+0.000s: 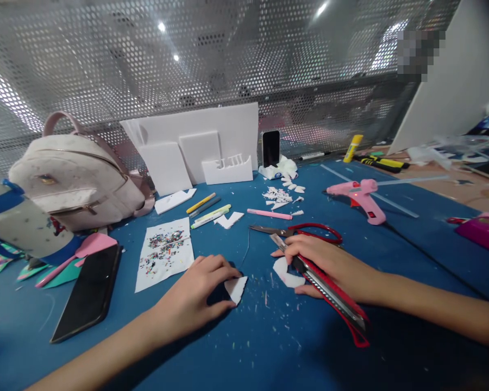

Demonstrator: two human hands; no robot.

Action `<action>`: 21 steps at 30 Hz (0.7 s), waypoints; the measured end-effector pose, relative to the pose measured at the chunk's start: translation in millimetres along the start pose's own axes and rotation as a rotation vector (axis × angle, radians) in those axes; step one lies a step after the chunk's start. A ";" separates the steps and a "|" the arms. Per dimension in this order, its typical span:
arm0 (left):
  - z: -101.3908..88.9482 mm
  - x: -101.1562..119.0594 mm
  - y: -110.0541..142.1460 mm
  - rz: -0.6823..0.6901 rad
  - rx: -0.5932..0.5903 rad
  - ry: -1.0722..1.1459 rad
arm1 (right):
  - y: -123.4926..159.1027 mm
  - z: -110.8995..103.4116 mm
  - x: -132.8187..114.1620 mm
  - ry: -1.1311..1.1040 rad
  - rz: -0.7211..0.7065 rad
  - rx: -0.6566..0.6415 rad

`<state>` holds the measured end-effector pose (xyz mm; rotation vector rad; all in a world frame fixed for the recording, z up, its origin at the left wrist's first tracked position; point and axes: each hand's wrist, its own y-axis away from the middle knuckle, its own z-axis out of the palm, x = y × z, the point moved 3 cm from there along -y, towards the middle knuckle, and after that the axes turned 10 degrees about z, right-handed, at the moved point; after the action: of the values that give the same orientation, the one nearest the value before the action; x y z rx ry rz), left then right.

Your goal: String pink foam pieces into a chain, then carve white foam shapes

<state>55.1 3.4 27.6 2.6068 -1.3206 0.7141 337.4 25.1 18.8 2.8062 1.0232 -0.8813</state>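
My left hand (206,290) rests on the blue table, thumb and fingers closed on a small white foam piece (236,289) with a jagged edge. A red utility knife (330,290) lies in the grip of my right hand (330,266), its blade end tilted up to the left. Under the fingers of that hand sits another white foam piece (287,273) with a curved cut. Just beyond are red-handled scissors (293,231), their blades pointing left. Tiny scraps litter the table between both hands.
A pink glue gun (361,198) with a black cord stands right. Left are a black phone (87,293), a paper sheet (146,271) of colourful bits, a tumbler (24,222) and a backpack (77,174). White foam boards (236,130) lean at the back, near a pink marker (269,214).
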 end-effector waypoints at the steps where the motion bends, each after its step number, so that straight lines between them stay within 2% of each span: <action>1: 0.5 0.8 -0.9 -0.002 0.001 -0.001 | -0.2 -0.1 0.4 -0.005 -0.003 0.000; 12: 0.8 5.9 -2.0 0.014 0.018 0.004 | -0.8 -3.2 2.8 0.011 0.011 0.004; 21: -5.3 8.9 27.9 -0.077 0.036 -0.097 | 5.1 -13.2 18.2 0.047 0.073 0.032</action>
<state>35.7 -18.3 33.8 2.7358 -1.2355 0.6129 358.4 34.6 19.7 2.8835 0.9127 -0.8356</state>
